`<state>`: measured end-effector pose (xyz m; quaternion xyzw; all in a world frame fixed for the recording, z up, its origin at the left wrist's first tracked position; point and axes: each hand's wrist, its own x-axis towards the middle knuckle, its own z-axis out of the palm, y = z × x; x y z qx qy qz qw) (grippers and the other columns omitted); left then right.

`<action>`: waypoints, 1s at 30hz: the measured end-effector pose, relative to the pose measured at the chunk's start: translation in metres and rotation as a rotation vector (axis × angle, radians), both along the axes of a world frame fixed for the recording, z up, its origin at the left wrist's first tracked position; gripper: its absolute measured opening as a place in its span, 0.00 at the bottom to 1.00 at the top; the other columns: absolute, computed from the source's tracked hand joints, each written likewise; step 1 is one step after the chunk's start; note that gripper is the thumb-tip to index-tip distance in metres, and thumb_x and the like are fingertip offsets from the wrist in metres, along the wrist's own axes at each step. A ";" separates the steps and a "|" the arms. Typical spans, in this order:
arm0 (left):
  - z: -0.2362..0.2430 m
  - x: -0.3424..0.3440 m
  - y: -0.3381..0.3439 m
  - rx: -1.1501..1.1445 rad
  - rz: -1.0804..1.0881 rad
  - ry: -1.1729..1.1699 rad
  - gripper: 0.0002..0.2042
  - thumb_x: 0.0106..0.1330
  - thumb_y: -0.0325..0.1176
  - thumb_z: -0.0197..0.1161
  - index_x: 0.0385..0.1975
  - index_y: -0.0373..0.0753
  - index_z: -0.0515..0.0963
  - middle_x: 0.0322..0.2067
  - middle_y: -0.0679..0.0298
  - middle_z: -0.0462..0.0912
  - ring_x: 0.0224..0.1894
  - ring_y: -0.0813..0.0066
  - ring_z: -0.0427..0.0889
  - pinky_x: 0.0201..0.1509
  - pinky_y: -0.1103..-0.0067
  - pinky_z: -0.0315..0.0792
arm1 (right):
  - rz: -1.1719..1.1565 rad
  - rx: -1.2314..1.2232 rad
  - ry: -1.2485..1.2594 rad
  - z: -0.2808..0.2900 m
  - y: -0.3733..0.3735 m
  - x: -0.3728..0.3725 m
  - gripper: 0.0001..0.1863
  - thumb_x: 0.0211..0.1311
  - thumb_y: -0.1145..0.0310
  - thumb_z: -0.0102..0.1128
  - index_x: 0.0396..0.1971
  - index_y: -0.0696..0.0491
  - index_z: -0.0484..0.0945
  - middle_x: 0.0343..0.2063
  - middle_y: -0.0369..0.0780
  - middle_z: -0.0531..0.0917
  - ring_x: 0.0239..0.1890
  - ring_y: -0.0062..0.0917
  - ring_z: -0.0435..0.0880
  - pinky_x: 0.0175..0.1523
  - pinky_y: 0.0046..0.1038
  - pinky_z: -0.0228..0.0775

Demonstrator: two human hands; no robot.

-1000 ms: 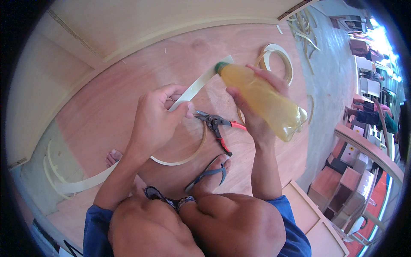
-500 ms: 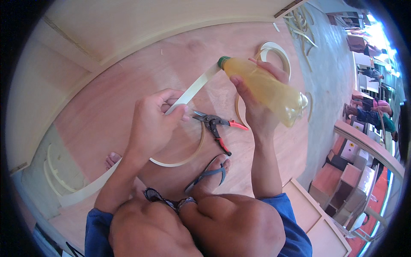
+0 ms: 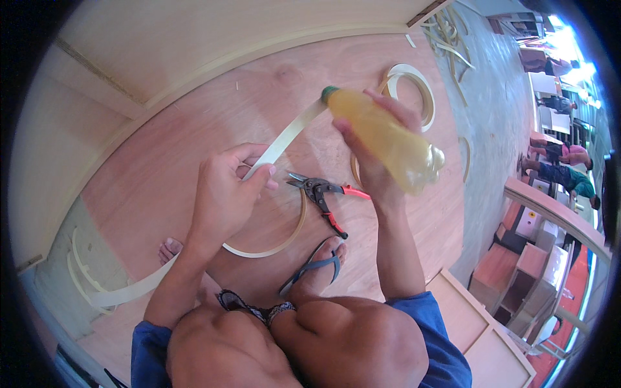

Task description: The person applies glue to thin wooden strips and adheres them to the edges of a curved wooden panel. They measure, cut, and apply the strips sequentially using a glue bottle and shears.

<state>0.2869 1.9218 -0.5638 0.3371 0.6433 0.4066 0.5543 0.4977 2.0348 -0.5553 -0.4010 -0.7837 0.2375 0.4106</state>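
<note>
My left hand (image 3: pixel 223 194) pinches a long pale edge-banding strip (image 3: pixel 283 141) between thumb and fingers. The strip rises up and right from this hand, and its lower length trails off to the left past my forearm. Closed round a plastic bottle (image 3: pixel 389 141) of yellowish liquid, my right hand (image 3: pixel 378 174) tilts it so the green cap (image 3: pixel 328 93) meets the strip's upper end. Whether liquid comes out cannot be seen. Beneath and between my hands, red-handled snips (image 3: pixel 318 189) lie on the plywood with their jaws apart.
A coil of banding (image 3: pixel 427 97) lies on the plywood sheet (image 3: pixel 213 123) beyond my right hand. Loose strip offcuts (image 3: pixel 446 32) litter the grey floor. A wooden panel (image 3: pixel 181 39) borders the far side. Several people and cabinets (image 3: pixel 498 275) are to the right.
Both hands have shifted slightly left, with the bottle and strip moving along. The strip now bows a little more between my left hand and the cap.
</note>
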 end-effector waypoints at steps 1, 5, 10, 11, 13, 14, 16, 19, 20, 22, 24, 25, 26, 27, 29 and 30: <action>-0.001 0.000 0.000 -0.001 0.004 -0.001 0.14 0.75 0.25 0.66 0.56 0.26 0.84 0.40 0.60 0.91 0.37 0.78 0.92 0.31 0.83 0.77 | 0.039 0.050 -0.047 -0.001 0.000 -0.001 0.32 0.55 0.74 0.86 0.57 0.56 0.76 0.54 0.46 0.87 0.53 0.31 0.90 0.56 0.31 0.86; -0.010 -0.001 0.000 -0.022 0.012 0.010 0.14 0.75 0.25 0.67 0.56 0.25 0.84 0.39 0.59 0.91 0.36 0.77 0.92 0.30 0.83 0.76 | -0.095 -0.023 -0.048 0.002 0.006 0.000 0.30 0.58 0.74 0.84 0.57 0.57 0.75 0.53 0.47 0.87 0.54 0.32 0.90 0.58 0.33 0.86; -0.023 -0.006 0.001 -0.088 0.062 0.031 0.14 0.75 0.26 0.67 0.55 0.25 0.84 0.39 0.59 0.91 0.35 0.76 0.92 0.29 0.83 0.75 | -0.179 -0.017 0.202 0.015 0.005 0.009 0.32 0.60 0.73 0.84 0.59 0.56 0.73 0.55 0.49 0.87 0.57 0.35 0.89 0.59 0.34 0.85; -0.024 -0.007 0.001 -0.073 0.065 0.027 0.14 0.75 0.26 0.67 0.55 0.25 0.84 0.38 0.59 0.91 0.35 0.77 0.92 0.29 0.83 0.75 | -0.177 0.024 0.163 0.016 0.001 0.010 0.32 0.60 0.73 0.84 0.59 0.55 0.72 0.55 0.49 0.87 0.57 0.35 0.89 0.60 0.34 0.85; -0.024 -0.007 0.000 -0.068 0.082 0.021 0.13 0.75 0.26 0.67 0.54 0.24 0.84 0.38 0.60 0.91 0.35 0.77 0.92 0.29 0.83 0.75 | -0.133 0.037 0.136 0.013 -0.007 0.010 0.33 0.59 0.73 0.84 0.60 0.55 0.73 0.55 0.50 0.87 0.57 0.36 0.89 0.60 0.35 0.85; -0.024 -0.007 0.000 -0.064 0.077 0.019 0.13 0.75 0.25 0.67 0.54 0.24 0.84 0.38 0.60 0.91 0.35 0.77 0.92 0.29 0.83 0.75 | -0.097 0.008 0.148 0.010 -0.011 0.010 0.33 0.58 0.73 0.84 0.59 0.55 0.73 0.55 0.50 0.87 0.57 0.36 0.89 0.59 0.35 0.85; -0.021 -0.007 0.001 -0.049 0.069 0.018 0.13 0.75 0.25 0.67 0.54 0.24 0.84 0.39 0.60 0.91 0.35 0.77 0.92 0.29 0.84 0.75 | -0.026 0.017 0.089 0.003 -0.016 0.007 0.33 0.56 0.73 0.86 0.59 0.54 0.74 0.55 0.50 0.87 0.57 0.35 0.89 0.59 0.35 0.86; -0.014 -0.004 0.002 -0.034 0.059 0.016 0.13 0.75 0.25 0.67 0.54 0.25 0.84 0.40 0.59 0.91 0.35 0.77 0.92 0.29 0.83 0.75 | 0.059 0.158 -0.105 -0.003 -0.013 0.004 0.37 0.52 0.72 0.89 0.59 0.53 0.75 0.55 0.49 0.88 0.50 0.32 0.92 0.55 0.35 0.87; -0.012 -0.003 0.002 -0.032 0.054 0.013 0.13 0.75 0.25 0.67 0.55 0.25 0.84 0.41 0.59 0.91 0.35 0.76 0.92 0.29 0.83 0.75 | 0.028 0.139 -0.113 -0.004 -0.011 0.003 0.37 0.51 0.71 0.90 0.59 0.53 0.76 0.54 0.49 0.89 0.49 0.32 0.92 0.54 0.34 0.87; -0.007 -0.002 0.002 -0.030 0.047 0.003 0.13 0.74 0.25 0.68 0.55 0.25 0.84 0.41 0.59 0.91 0.36 0.76 0.92 0.29 0.83 0.76 | -0.048 0.090 -0.112 -0.004 -0.007 -0.001 0.37 0.49 0.69 0.91 0.58 0.52 0.77 0.52 0.48 0.90 0.47 0.32 0.93 0.52 0.34 0.88; -0.003 -0.003 0.001 -0.035 0.043 0.019 0.14 0.74 0.25 0.68 0.55 0.26 0.84 0.42 0.58 0.91 0.36 0.76 0.92 0.29 0.83 0.76 | 0.032 0.168 -0.147 -0.001 -0.005 -0.003 0.36 0.50 0.70 0.90 0.58 0.53 0.77 0.52 0.48 0.90 0.47 0.32 0.93 0.51 0.34 0.88; -0.002 -0.003 0.001 -0.026 0.042 0.025 0.14 0.74 0.25 0.68 0.55 0.26 0.84 0.42 0.58 0.91 0.36 0.75 0.92 0.29 0.83 0.77 | 0.078 0.233 -0.135 0.000 -0.005 -0.004 0.36 0.50 0.70 0.90 0.58 0.53 0.77 0.52 0.48 0.90 0.47 0.32 0.93 0.50 0.34 0.88; -0.001 -0.003 0.001 -0.039 0.043 0.022 0.14 0.74 0.25 0.67 0.55 0.26 0.84 0.42 0.58 0.91 0.36 0.75 0.92 0.29 0.83 0.77 | 0.028 0.187 -0.150 0.001 -0.003 -0.006 0.35 0.50 0.69 0.90 0.57 0.53 0.77 0.51 0.48 0.90 0.47 0.32 0.93 0.49 0.34 0.88; 0.000 -0.002 0.001 -0.043 0.047 0.017 0.14 0.74 0.25 0.67 0.55 0.26 0.84 0.42 0.58 0.91 0.36 0.75 0.93 0.29 0.83 0.77 | -0.009 0.182 -0.123 0.001 -0.002 -0.008 0.35 0.50 0.69 0.90 0.57 0.53 0.78 0.50 0.47 0.91 0.47 0.32 0.93 0.49 0.34 0.88; 0.000 -0.002 0.001 -0.039 0.047 0.006 0.14 0.74 0.25 0.67 0.55 0.26 0.84 0.42 0.58 0.91 0.36 0.75 0.93 0.29 0.83 0.77 | -0.012 0.185 -0.119 0.001 -0.001 -0.009 0.35 0.51 0.68 0.90 0.57 0.53 0.78 0.50 0.47 0.91 0.48 0.32 0.93 0.50 0.34 0.88; 0.000 -0.002 0.001 -0.031 0.046 0.001 0.14 0.75 0.25 0.67 0.55 0.26 0.84 0.42 0.58 0.91 0.36 0.75 0.93 0.29 0.83 0.77 | 0.024 0.194 -0.140 0.001 -0.001 -0.010 0.35 0.51 0.68 0.90 0.57 0.53 0.77 0.51 0.46 0.90 0.48 0.32 0.93 0.50 0.34 0.88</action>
